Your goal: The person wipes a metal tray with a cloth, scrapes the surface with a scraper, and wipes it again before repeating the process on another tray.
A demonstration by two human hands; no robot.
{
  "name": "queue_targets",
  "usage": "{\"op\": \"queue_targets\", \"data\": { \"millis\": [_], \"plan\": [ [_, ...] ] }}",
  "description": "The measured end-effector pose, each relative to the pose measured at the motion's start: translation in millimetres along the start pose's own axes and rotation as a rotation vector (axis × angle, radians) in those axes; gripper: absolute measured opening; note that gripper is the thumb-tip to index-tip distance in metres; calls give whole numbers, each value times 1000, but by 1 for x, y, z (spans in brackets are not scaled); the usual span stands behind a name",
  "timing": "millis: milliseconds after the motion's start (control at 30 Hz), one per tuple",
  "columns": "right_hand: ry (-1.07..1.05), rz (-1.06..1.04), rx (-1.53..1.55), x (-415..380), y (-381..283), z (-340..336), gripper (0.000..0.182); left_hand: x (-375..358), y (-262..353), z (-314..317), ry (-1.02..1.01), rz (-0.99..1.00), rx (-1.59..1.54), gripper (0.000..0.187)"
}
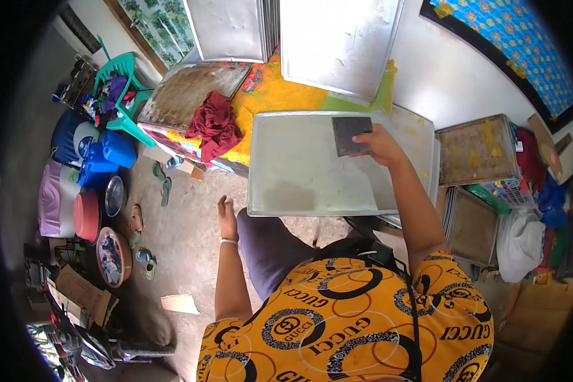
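My right hand (383,145) grips the edge of a dark, flat, square pad (347,139), thumb on top; it looks like sandpaper, though its material is not certain. The pad lies on or just over the upper right part of a shallow metal baking tray (293,159). A darker, damp-looking patch marks the tray's lower left area. Beside my left knee hangs my left hand (228,219), holding nothing, its fingers loosely apart. Left of the tray, a crumpled maroon cloth (214,124) rests on the table's edge.
Metal trays (229,28) and another bright tray (337,44) lean upright at the back. A stained brown tray (188,95) lies on the yellow-covered table (267,89). Stacked trays (477,149) stand at right. A green chair (124,76), blue jugs (105,156) and basins occupy the left floor.
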State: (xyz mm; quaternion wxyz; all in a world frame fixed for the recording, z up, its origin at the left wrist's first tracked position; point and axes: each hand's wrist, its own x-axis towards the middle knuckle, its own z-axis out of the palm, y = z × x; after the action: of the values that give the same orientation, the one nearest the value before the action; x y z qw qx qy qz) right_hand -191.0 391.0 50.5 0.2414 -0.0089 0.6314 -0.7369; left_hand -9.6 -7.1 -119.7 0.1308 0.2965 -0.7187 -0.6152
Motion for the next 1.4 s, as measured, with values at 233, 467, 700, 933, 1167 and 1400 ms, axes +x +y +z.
{"op": "queue_targets", "data": {
  "millis": [233,467,700,933,1167,1400],
  "plan": [
    [-61,31,273,-10,18,-2,36,-89,-166,-87,-648,-424,132,71],
    [42,34,236,-7,33,3,40,-126,-108,-60,-306,-680,-311,75],
    [91,3,188,0,42,8,39,-72,30,-71,-523,-397,-586,54],
    [152,-16,177,-6,32,-7,41,87,151,-15,34,327,990,112],
    [226,-22,177,-28,16,-5,39,194,196,35,-239,340,1466,97],
    [194,-45,162,-25,5,0,37,223,197,-12,151,576,567,37]
  ]
}}
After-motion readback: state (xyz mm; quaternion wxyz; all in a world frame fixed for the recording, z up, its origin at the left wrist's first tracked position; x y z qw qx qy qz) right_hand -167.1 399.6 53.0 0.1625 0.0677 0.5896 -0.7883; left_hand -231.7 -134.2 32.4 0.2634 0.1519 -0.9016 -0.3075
